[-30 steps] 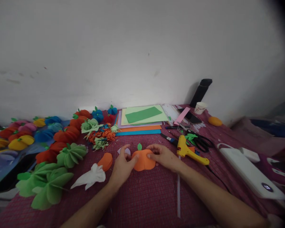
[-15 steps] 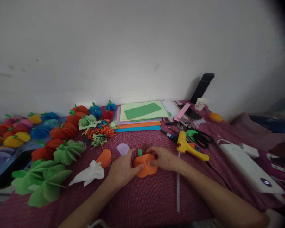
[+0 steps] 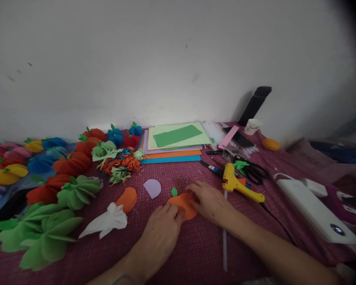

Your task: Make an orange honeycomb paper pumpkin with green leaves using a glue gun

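Note:
An orange paper pumpkin (image 3: 183,206) lies on the cloth in front of me, held between both hands. My left hand (image 3: 163,225) has its fingers curled over the lower left edge. At the upper right edge my right hand (image 3: 207,200) grips it, with the thumb largely hidden. A small green paper leaf (image 3: 174,191) lies just beyond the pumpkin. To the left are a lilac paper cutout (image 3: 152,188), a stack of orange paper cutouts (image 3: 127,199) and a crumpled white tissue (image 3: 106,221).
Finished paper pumpkins (image 3: 72,163) in several colours crowd the left side. Paper scraps (image 3: 123,164) and coloured sheets (image 3: 178,152) lie at the back. On the right are a yellow glue gun (image 3: 240,187), black scissors (image 3: 256,172), a paper cup (image 3: 252,126) and a white power bank (image 3: 317,211).
My left hand has moved down and right around the pumpkin's lower edge, and its thumb is now out of sight. The lilac cutout shows fully. The view has shifted slightly.

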`<state>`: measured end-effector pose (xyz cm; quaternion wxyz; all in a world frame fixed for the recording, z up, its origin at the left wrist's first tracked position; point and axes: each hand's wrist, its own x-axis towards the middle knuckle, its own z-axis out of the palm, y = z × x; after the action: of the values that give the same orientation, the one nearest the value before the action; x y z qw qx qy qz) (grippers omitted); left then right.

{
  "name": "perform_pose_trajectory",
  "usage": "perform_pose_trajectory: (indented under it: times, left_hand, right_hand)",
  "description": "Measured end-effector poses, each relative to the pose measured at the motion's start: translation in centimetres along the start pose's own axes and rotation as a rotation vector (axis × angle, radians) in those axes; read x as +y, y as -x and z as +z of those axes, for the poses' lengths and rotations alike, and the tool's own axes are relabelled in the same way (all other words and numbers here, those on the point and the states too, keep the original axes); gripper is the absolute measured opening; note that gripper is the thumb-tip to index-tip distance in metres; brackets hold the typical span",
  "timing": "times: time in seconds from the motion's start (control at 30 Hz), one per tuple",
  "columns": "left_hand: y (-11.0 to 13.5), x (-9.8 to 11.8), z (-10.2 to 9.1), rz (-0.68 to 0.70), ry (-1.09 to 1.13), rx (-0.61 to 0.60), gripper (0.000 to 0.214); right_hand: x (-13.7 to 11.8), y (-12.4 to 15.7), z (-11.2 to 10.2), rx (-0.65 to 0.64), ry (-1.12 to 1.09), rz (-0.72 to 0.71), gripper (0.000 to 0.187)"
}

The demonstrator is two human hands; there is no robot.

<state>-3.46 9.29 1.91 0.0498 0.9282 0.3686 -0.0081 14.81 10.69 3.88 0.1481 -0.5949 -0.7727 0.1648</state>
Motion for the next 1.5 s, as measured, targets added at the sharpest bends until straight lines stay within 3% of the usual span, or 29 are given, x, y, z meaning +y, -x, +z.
perform_pose_trajectory:
  times: [0.1, 0.3, 0.63, 0.9, 1.03, 1.13, 1.27, 1.4, 1.5]
  left_hand:
    - [0.1, 0.1, 0.5, 0.006, -0.003, 0.004, 0.031]
    - [0.3, 0.4, 0.3, 0.025, -0.057, -0.013, 0.030]
    - [0.0, -0.2, -0.3, 0.036, -0.092, 0.062, 0.026]
    - [-0.1, -0.4, 0.0, 0.037, -0.061, 0.003, 0.026]
    - [-0.1, -0.5, -1.2, 0.016, 0.006, -0.026, 0.023]
    - [0.0, -1.4, -2.6, -0.020, 0.135, 0.010, 0.017]
    - [-0.1, -3.1, -3.6, -0.198, 0.133, 0.165, 0.025]
    - [-0.4, -3.9, -3.3, -0.275, 0.104, 0.149, 0.031]
    - [-0.4, -3.6, -3.0, -0.257, 0.100, 0.111, 0.032]
  right_hand:
    - [-0.2, -0.1, -0.4, -0.050, -0.025, -0.051, 0.017]
    - [-0.6, -0.2, -0.4, -0.161, -0.053, -0.191, 0.028]
    - [0.3, 0.1, 1.6, -0.153, 0.104, -0.309, 0.024]
    - [0.0, 0.0, 1.3, -0.151, 0.141, -0.303, 0.022]
    - [0.0, 0.1, 1.5, -0.141, 0.167, -0.317, 0.019]
    - [-0.2, 0.1, 0.9, -0.132, 0.154, -0.306, 0.019]
    - [-0.2, -0.3, -0.4, -0.070, 0.054, -0.257, 0.020]
    - [0.3, -0.6, -1.1, 0.013, 0.013, -0.156, 0.022]
    - [0.6, -0.5, -1.2, -0.004, 0.039, -0.143, 0.022]
